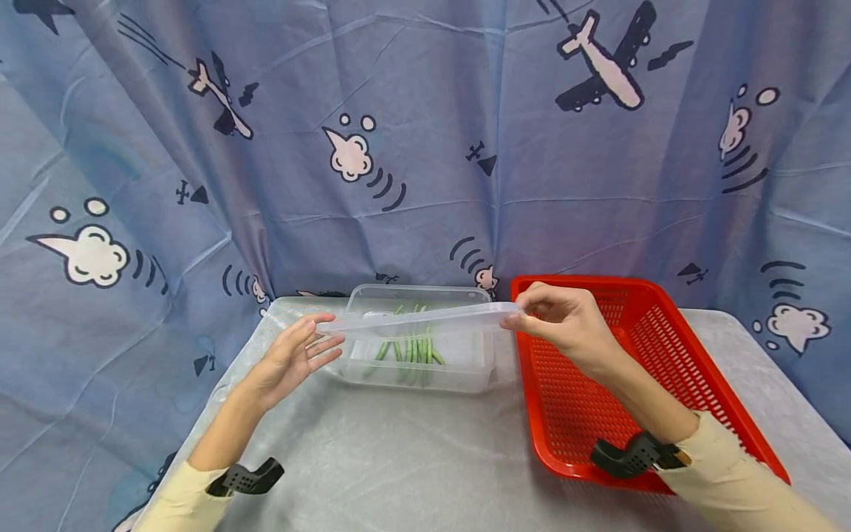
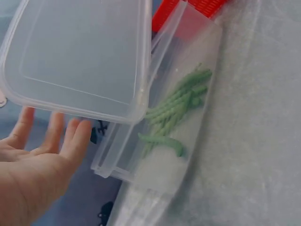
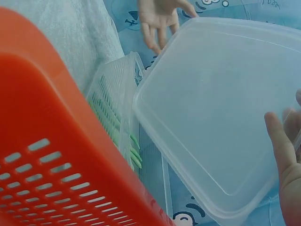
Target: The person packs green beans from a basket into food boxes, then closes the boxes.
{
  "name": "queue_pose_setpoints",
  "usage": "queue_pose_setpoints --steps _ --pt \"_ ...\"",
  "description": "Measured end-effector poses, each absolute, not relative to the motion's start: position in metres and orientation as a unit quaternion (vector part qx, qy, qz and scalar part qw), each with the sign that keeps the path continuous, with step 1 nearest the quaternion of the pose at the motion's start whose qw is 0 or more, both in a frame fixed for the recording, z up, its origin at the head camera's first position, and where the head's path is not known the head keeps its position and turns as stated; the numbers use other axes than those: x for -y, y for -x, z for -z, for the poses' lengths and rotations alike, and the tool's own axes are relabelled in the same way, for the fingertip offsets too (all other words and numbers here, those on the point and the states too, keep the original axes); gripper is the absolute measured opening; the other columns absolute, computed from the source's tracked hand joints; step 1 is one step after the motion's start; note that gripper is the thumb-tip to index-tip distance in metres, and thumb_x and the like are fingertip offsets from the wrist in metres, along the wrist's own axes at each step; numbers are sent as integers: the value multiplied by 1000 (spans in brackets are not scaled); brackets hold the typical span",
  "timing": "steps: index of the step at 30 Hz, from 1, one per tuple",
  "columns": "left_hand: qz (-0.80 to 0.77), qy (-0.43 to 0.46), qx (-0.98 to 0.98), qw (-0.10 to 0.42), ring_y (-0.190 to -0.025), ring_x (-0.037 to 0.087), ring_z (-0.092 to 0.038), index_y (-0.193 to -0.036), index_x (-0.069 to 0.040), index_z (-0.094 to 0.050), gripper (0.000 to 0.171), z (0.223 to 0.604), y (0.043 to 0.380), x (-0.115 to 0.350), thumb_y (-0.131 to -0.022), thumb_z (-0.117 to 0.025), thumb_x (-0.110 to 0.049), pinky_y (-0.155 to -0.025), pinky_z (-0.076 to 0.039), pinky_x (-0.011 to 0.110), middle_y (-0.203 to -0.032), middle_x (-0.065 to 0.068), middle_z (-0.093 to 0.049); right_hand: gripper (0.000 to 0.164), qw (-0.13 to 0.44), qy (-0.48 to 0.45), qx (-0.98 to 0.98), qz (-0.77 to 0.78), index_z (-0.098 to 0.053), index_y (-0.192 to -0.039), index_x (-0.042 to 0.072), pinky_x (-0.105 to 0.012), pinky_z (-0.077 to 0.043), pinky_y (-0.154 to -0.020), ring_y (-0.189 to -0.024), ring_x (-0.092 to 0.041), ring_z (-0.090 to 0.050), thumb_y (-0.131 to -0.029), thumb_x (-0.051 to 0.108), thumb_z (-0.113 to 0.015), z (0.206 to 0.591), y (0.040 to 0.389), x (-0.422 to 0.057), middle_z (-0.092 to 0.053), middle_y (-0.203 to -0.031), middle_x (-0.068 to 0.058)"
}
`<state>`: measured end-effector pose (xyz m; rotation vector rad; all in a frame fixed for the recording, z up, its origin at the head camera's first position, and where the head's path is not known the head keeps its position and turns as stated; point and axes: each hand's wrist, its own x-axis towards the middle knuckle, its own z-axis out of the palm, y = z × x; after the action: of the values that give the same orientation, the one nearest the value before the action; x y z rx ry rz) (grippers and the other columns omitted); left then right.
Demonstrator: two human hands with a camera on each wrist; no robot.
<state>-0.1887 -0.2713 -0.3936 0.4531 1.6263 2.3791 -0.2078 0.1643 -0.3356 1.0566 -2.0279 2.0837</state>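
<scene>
A clear plastic lid (image 1: 419, 318) hangs tilted above a clear plastic container (image 1: 417, 379), its right end higher in the head view. My right hand (image 1: 565, 321) pinches that right end between thumb and fingers. At the other end, my left hand (image 1: 289, 362) has its fingers spread and fairly straight, touching or very near the lid's edge. In the left wrist view, fingertips of the left hand (image 2: 44, 160) show just below the lid (image 2: 80, 56). Several green beans (image 2: 176, 103) lie inside the container, partly veiled by its cloudy wall.
A red perforated basket (image 1: 541, 414) stands right of the container, under my right forearm. The table (image 1: 399, 458) has a pale grey cover. Behind it hangs a blue curtain (image 1: 425, 96) printed with airplanes and clouds.
</scene>
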Motion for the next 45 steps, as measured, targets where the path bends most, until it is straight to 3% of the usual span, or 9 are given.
queue_pose_setpoints --steps 5,9,14,21,23,29,37,45 --pt "-794 -128 -568 173 -137 45 -39 -152 5 -31 61 399 193 267 -110 -42 -38 -111 -33 51 -155 37 -14 14 20 -357 635 -685 -67 -95 -7 -36 -58 -76 -77 -30 -63 -86 -17 -71 335 208 -162 -57 -86 -16" --pt "-772 -114 -591 205 -142 51 -28 -154 8 -11 71 402 195 262 -110 -37 -42 -111 -34 49 -157 39 -18 15 24 -355 639 -682 -68 -94 -5 -34 -58 -73 -78 -30 -64 -85 -18 -72 335 208 -162 -59 -87 -18" --pt "-758 -118 -599 230 -140 53 -30 -145 1 -11 62 404 196 260 -110 -31 -47 -110 -36 49 -153 39 -27 16 18 -371 624 -688 -69 -95 -6 -39 -59 -77 -80 -29 -66 -86 -19 -69 334 208 -163 -60 -90 -18" --pt "-765 -146 -572 257 -140 55 -28 -156 7 -17 72 405 194 258 -110 -27 -48 -110 -35 51 -155 37 -26 23 42 -421 610 -670 -71 -94 -3 -26 -52 -65 -79 -22 -57 -84 -23 -67 337 210 -162 -61 -88 -14" --pt "-768 -148 -571 250 -140 55 -28 -156 6 -20 69 405 193 257 -111 -29 -45 -110 -36 51 -156 36 -26 24 45 -427 612 -665 -72 -95 -3 -25 -52 -66 -83 -23 -58 -83 -24 -67 338 210 -162 -63 -90 -15" --pt "-775 -143 -582 203 -132 45 -47 -157 6 -22 66 403 189 258 -110 -37 -37 -106 -41 49 -154 28 -27 20 43 -390 634 -667 -70 -98 -4 -34 -56 -83 -102 -34 -62 -85 -20 -69 339 210 -167 -64 -101 -20" --pt "-783 -127 -595 127 -116 26 -59 -158 7 -17 65 401 187 258 -105 -46 -17 -96 -50 45 -140 13 -45 19 36 -300 687 -661 -68 -104 -8 -34 -48 -99 -122 -36 -52 -87 -11 -74 346 205 -169 -49 -128 -32" --pt "-761 -147 -623 103 -124 18 -53 -160 4 -12 71 400 187 258 -102 -52 -10 -97 -49 39 -159 25 -21 38 36 -237 714 -657 -61 -127 -9 -27 -45 -99 -127 -26 -53 -92 -3 -74 352 200 -167 -52 -138 -23"
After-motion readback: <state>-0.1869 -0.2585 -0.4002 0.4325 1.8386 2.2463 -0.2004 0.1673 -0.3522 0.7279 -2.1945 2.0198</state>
